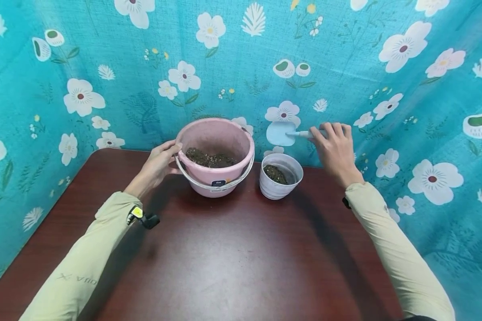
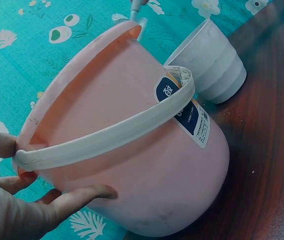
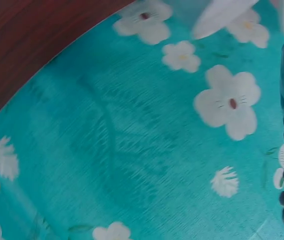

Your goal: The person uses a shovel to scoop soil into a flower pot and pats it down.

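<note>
A pink bucket [image 1: 202, 173] holds dark soil [image 1: 213, 159] and has a white handle [image 2: 107, 140] hanging across its front. My left hand [image 1: 160, 164] grips the bucket's left rim, with one finger lying along the outer wall in the left wrist view. To the bucket's right stands a whitish pot [image 1: 274, 188] with some soil [image 1: 275, 174] inside. Above and behind that pot, my right hand [image 1: 336, 149] holds a light blue trowel [image 1: 280, 133] by its handle, the blade pointing left. No soil shows on the blade; the right wrist view catches it edge-on.
The dark red-brown table [image 1: 225, 249] extends in front of both containers. A turquoise flowered cloth [image 1: 233, 84] hangs close behind them and along both sides. A few crumbs of soil lie near the pot in the left wrist view.
</note>
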